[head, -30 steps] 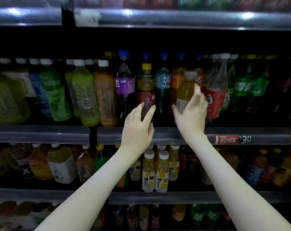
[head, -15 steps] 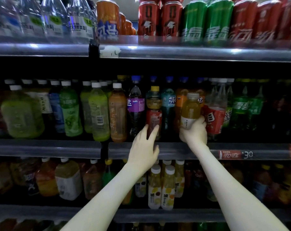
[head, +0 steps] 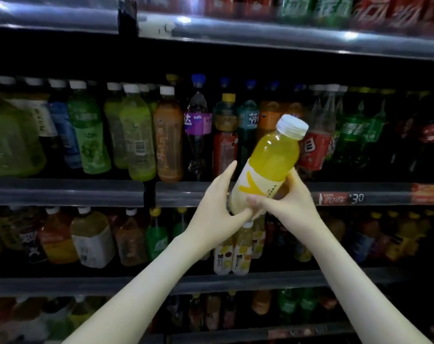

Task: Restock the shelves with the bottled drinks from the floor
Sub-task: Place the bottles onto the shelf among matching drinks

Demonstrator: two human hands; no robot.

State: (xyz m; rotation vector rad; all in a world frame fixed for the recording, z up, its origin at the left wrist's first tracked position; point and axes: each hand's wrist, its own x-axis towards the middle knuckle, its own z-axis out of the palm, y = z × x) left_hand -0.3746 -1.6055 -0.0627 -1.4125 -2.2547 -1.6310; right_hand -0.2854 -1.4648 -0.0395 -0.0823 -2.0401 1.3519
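A yellow drink bottle (head: 270, 160) with a white cap and a pale label is held tilted to the right in front of the middle shelf (head: 181, 193). My right hand (head: 289, 203) grips its lower part from the right. My left hand (head: 217, 209) cups its base from the left, thumb under the bottle. Behind it, the middle shelf holds a row of upright bottles of green, brown, purple, orange and red drinks.
The top shelf (head: 260, 31) carries red and green cans. The lower shelf (head: 260, 281) holds more bottles, among them pale yellow juice bottles (head: 232, 256) right under my hands. A red price tag (head: 334, 198) sits on the middle shelf rail.
My right hand has pulled the yellow bottle out of the middle shelf row toward me and tilted it. My left hand has come over and taken hold of its base.
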